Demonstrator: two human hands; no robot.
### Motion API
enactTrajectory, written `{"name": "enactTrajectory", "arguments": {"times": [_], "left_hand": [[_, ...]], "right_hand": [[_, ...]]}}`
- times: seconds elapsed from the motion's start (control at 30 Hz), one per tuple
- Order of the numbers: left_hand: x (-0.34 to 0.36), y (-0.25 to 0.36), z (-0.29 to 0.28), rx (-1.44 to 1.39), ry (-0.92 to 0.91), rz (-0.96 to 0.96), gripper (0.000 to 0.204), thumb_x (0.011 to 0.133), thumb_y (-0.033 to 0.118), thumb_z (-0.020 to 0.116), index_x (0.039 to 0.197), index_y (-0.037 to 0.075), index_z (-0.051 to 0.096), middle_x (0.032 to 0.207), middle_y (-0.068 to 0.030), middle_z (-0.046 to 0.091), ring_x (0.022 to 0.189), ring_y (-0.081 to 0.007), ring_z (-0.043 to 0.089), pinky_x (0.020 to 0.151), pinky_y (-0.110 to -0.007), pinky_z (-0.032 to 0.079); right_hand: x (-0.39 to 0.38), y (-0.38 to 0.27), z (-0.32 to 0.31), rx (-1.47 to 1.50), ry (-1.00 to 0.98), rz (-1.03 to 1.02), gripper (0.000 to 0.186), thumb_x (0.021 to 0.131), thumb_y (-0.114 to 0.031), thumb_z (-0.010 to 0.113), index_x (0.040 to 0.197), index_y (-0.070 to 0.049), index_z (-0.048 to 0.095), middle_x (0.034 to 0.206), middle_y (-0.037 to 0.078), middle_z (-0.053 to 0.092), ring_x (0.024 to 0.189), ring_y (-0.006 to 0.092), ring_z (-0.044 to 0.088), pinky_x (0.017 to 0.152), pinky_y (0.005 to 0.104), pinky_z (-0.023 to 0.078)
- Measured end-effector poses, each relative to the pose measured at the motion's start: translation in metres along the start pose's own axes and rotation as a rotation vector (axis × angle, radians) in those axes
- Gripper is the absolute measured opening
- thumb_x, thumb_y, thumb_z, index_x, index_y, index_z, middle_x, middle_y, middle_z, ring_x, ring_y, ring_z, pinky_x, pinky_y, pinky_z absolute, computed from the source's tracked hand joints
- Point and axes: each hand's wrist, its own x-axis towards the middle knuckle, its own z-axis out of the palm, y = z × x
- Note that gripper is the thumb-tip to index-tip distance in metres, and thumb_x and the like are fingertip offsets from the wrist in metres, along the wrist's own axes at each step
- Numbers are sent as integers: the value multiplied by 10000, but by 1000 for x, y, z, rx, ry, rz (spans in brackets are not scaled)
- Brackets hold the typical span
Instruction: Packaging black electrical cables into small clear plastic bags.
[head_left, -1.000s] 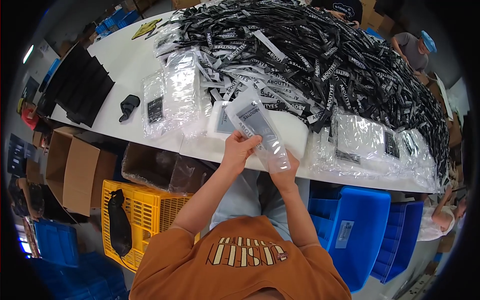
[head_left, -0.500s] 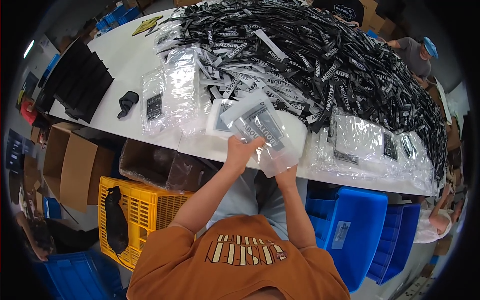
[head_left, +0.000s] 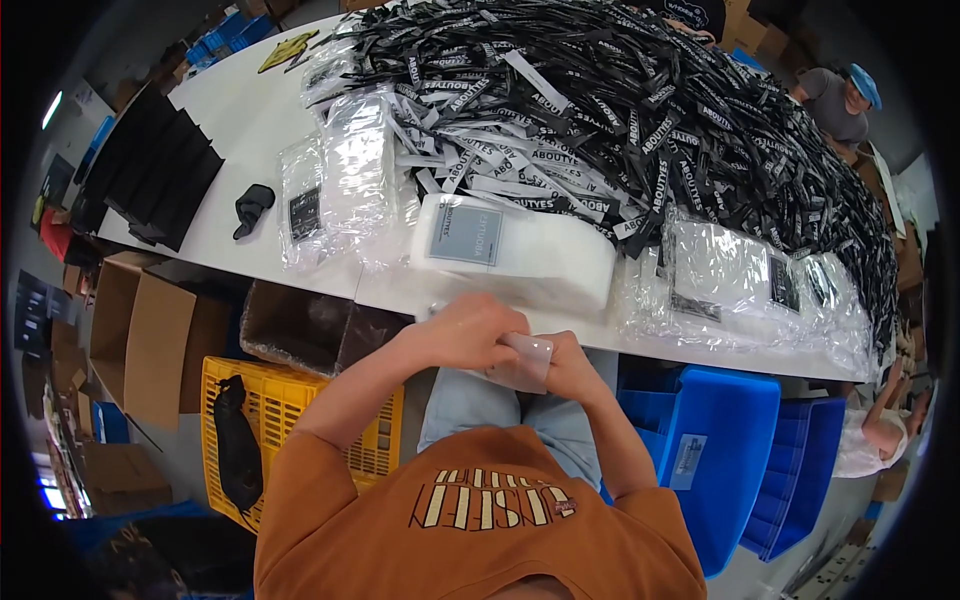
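My left hand (head_left: pixel 466 333) and my right hand (head_left: pixel 570 365) meet just below the front edge of the white table (head_left: pixel 240 140), both closed on a small clear plastic bag (head_left: pixel 525 360) folded between them. Directly beyond my hands a stack of clear bags with a grey label (head_left: pixel 510 250) lies on the table. Behind it spreads a big heap of black printed straps (head_left: pixel 620 110). Filled clear bags (head_left: pixel 740 275) lie to the right, and more filled bags (head_left: pixel 345 180) to the left.
A small black object (head_left: pixel 252 208) and a row of black pouches (head_left: pixel 150 170) lie at the table's left. Below the table are open cardboard boxes (head_left: pixel 160 330), a yellow crate (head_left: pixel 270 420) and blue bins (head_left: pixel 720 450). Another person (head_left: pixel 835 100) sits at the far right.
My hands have come down from over the table to its front edge, and the clear bag that I held up flat is now folded small between them.
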Motion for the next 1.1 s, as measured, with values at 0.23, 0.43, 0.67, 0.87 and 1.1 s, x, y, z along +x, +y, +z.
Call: {"name": "enactTrajectory", "arguments": {"times": [0.23,0.43,0.67,0.87,1.1], "left_hand": [[1,-24,15,-246,256,-8,157,727,143,654,770,-2,613,595,-116,553,541,-166,523,521,-307,411],[10,-13,29,-390,218,6,240,796,177,648,692,-24,569,529,-82,468,531,-85,354,479,-271,357],[6,-17,37,-599,357,-88,230,812,157,625,672,-17,568,534,-63,470,523,-88,403,479,-280,368],[11,-4,31,284,376,174,53,710,119,624,716,66,617,700,-78,595,756,-271,583,609,-385,467],[27,-15,50,245,290,243,168,722,212,653,651,70,597,638,-91,576,661,-296,578,580,-396,456]], "right_hand": [[-11,17,-8,576,80,120,194,834,-175,606,878,13,621,681,44,606,635,54,495,569,234,428],[-11,-2,-5,118,249,-77,144,844,-139,602,870,0,627,680,-22,565,631,41,466,551,208,390],[-15,1,-13,45,182,12,135,837,-123,593,810,9,610,642,41,566,592,69,494,512,255,389],[-12,0,-8,-511,292,-266,106,792,-127,612,750,-32,593,670,121,566,607,300,550,530,370,431],[-43,10,-34,-435,257,-210,63,789,-108,606,760,-53,614,672,114,562,619,301,559,556,378,442]]}}
